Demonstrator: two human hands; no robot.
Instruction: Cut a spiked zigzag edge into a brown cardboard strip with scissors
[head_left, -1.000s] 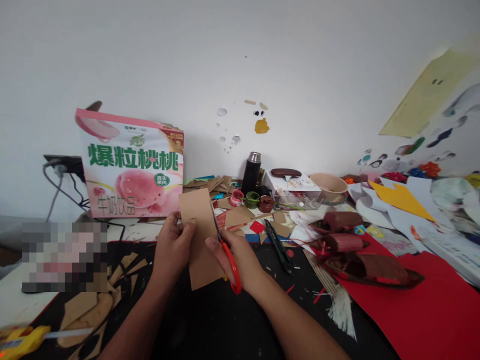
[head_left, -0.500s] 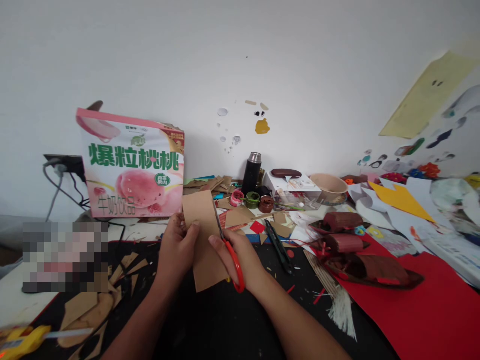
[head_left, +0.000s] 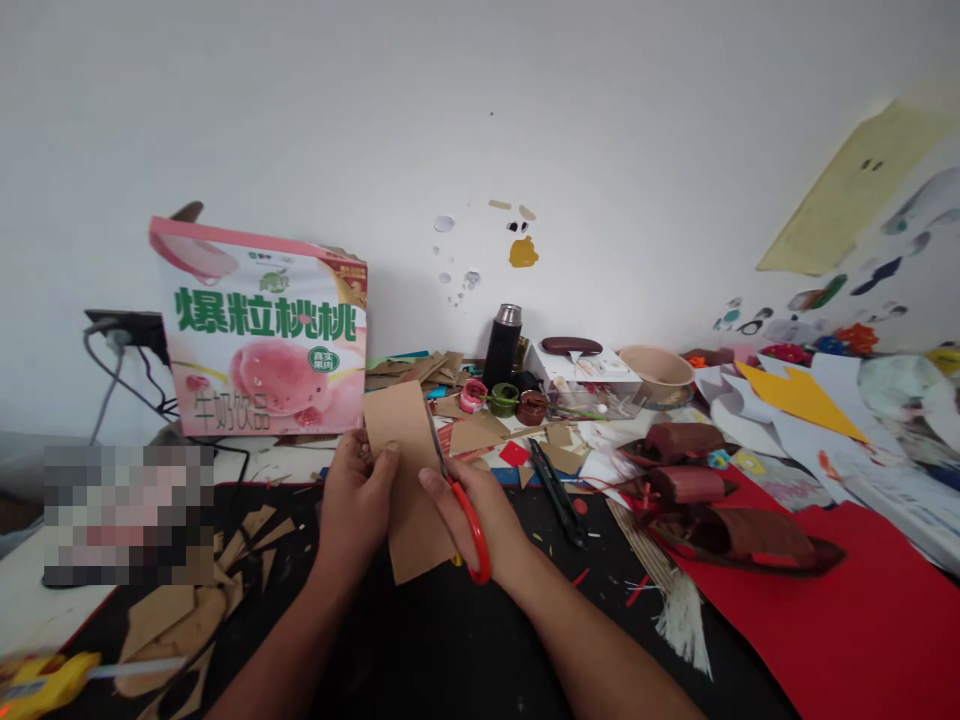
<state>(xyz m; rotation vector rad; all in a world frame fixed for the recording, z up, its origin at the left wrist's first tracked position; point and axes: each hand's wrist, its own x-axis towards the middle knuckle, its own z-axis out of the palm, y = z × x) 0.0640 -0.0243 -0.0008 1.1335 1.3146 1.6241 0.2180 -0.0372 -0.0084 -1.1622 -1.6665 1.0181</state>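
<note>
A brown piece of cardboard (head_left: pixel 412 510) stands upright over the dark mat, its left edge pinched by my left hand (head_left: pixel 358 490), thumb in front. My right hand (head_left: pixel 480 515) is wrapped round the orange handles of a pair of scissors (head_left: pixel 474 530). Their blades lie along the cardboard's right edge and point upward; how far they are apart cannot be made out. Just right of that hand lies a dark green utility knife (head_left: pixel 556 495) on the mat.
A pink drink carton (head_left: pixel 270 340) stands at the back left. Cardboard scraps (head_left: pixel 169 620) and a yellow glue gun (head_left: pixel 49 685) lie at the left. Paint jars (head_left: pixel 504 400) and a black thermos (head_left: pixel 502 345) stand behind. Brown model boats (head_left: pixel 750 540) rest on red paper (head_left: pixel 870 620) at right.
Almost nothing differs. Both hands keep the cardboard and the scissors in nearly the same place, and the whole view has shifted very slightly.
</note>
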